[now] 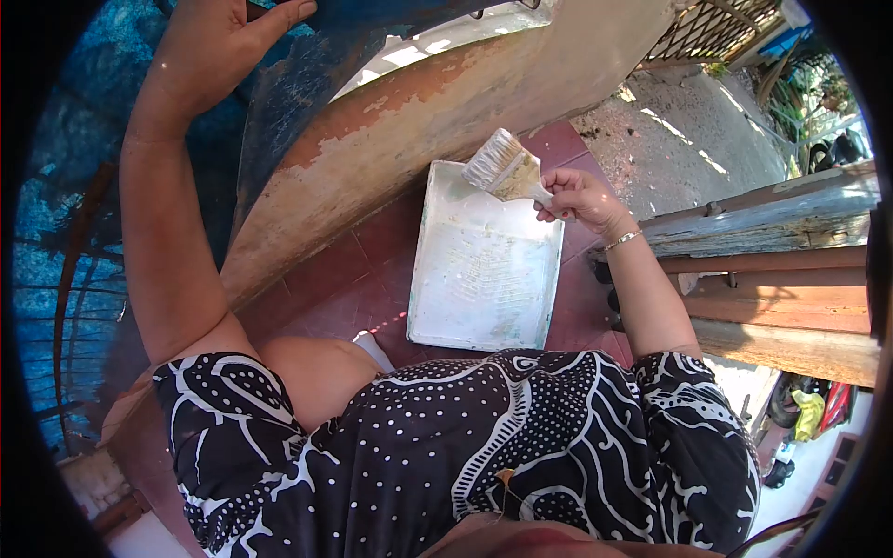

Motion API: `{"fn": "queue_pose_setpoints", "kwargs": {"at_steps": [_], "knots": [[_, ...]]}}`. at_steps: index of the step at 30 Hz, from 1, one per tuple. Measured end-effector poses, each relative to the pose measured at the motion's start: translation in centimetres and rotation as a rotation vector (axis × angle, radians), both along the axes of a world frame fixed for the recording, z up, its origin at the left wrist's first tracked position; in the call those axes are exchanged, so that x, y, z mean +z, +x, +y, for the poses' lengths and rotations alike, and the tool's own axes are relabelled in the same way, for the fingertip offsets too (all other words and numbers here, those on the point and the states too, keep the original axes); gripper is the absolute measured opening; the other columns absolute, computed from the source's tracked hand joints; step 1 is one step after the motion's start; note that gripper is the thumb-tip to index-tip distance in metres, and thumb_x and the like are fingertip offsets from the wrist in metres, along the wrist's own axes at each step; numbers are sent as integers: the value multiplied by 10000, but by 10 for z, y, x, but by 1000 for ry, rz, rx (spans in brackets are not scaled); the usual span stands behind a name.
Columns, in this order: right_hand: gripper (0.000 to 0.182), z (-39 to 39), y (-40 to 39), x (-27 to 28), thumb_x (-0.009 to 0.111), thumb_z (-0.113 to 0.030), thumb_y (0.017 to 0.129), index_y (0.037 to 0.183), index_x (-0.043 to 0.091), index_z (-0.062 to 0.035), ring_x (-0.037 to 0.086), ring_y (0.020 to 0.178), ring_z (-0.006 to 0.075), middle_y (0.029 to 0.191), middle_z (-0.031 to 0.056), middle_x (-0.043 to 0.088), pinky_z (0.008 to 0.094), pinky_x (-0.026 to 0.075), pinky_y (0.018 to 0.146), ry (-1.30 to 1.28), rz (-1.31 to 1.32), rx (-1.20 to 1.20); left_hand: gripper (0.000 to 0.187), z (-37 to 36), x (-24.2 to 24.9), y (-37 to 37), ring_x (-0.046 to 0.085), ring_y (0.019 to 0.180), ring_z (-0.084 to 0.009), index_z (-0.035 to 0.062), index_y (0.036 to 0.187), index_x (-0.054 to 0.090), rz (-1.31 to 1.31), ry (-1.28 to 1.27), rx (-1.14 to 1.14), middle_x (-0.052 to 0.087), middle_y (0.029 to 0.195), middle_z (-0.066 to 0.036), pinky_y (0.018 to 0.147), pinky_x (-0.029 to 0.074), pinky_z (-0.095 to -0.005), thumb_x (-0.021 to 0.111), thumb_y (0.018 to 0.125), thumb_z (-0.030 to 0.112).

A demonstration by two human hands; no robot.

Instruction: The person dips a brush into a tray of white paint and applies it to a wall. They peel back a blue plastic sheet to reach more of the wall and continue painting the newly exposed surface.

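Paintbrush (502, 167) | in my right hand (579, 201), fingers pinching its handle | long axis slanting forward-left from fingertips, bristles outermost, wall side (409, 116) | across paint tray's (479, 298) far edge in view | left hand (206, 56) farther, thumb extended; cannot tell its grip.

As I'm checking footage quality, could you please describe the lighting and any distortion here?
Head view: black fisheye rim, outer areas warped; bright sun streaks on the concrete; pale tray, its marks low in contrast; brush reasonably sharp; left hand partly cut off at the top.
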State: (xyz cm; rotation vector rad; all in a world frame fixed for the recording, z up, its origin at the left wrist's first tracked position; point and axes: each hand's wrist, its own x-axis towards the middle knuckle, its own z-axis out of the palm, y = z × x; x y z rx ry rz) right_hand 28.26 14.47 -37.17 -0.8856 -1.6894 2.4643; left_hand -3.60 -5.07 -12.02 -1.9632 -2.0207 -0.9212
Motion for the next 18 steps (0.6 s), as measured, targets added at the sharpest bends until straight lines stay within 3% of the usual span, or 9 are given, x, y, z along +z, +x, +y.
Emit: {"fn": "queue_pose_setpoints", "kwargs": {"at_steps": [2, 4, 6, 9, 11, 13, 15, 17, 18], "knots": [[247, -29, -34, 38, 600, 27, 783, 1030, 593, 21, 643, 728, 150, 873, 85, 647, 253, 525, 703, 277, 5, -98, 176, -2, 2, 5, 569, 760, -163, 20, 746, 507, -26, -74, 55, 589, 899, -118, 585, 481, -290, 672, 733, -40], [246, -39, -62, 27, 620, 24, 805, 1050, 593, 24, 627, 777, 114, 901, 73, 641, 225, 508, 695, 425, 104, -113, 170, -3, -8, 7, 574, 758, -164, 19, 747, 509, 80, 73, 7, 593, 908, -119, 592, 487, -288, 669, 739, -37], [244, -54, -90, 19, 649, 14, 807, 1045, 600, 41, 606, 819, 110, 922, 63, 634, 229, 497, 704, 775, 116, -144, 168, -5, -7, 13, 577, 754, -164, 20, 747, 510, 101, 80, 21, 594, 910, -117, 593, 489, -289, 668, 741, -37], [250, -60, -123, 12, 684, -16, 799, 1031, 614, 45, 599, 838, 123, 918, 54, 628, 246, 494, 711, 1057, 175, -251, 167, -3, 0, 8, 580, 747, -163, 20, 748, 511, 32, 17, 28, 597, 912, -113, 595, 491, -290, 669, 742, -36], [244, -47, -126, 12, 690, -21, 797, 1019, 617, 47, 597, 846, 124, 919, 54, 631, 251, 496, 722, 1022, 168, -259, 167, -4, -1, 6, 581, 743, -161, 21, 749, 512, -57, -56, 25, 597, 911, -112, 596, 493, -289, 670, 742, -35], [257, -25, -121, 14, 703, -42, 798, 1028, 623, 41, 593, 840, 113, 899, 54, 644, 251, 497, 731, 1076, 156, -283, 169, -5, -9, 12, 583, 742, -158, 20, 751, 514, 127, 87, 27, 598, 910, -112, 599, 496, -287, 675, 742, -31], [284, 0, -98, 26, 732, -144, 757, 1008, 672, -25, 671, 859, 208, 930, 125, 695, 293, 507, 770, 1073, 85, -411, 168, -4, -7, 4, 583, 740, -159, 20, 751, 515, 68, 53, 18, 598, 909, -112, 599, 496, -287, 674, 741, -32], [307, 35, -71, 23, 740, -152, 756, 1012, 667, 1, 666, 853, 185, 917, 127, 697, 286, 508, 764, 1079, 32, -525, 167, -3, -7, 5, 582, 739, -160, 20, 751, 516, 11, 26, 5, 598, 907, -113, 600, 496, -288, 674, 740, -33], [290, 50, -59, 24, 729, -124, 776, 1023, 655, 8, 622, 758, 131, 860, 84, 670, 252, 490, 667, 1099, -8, -578, 166, -4, -8, 12, 583, 741, -163, 20, 749, 515, 59, 55, 19, 597, 906, -115, 598, 495, -290, 672, 739, -35]]}}
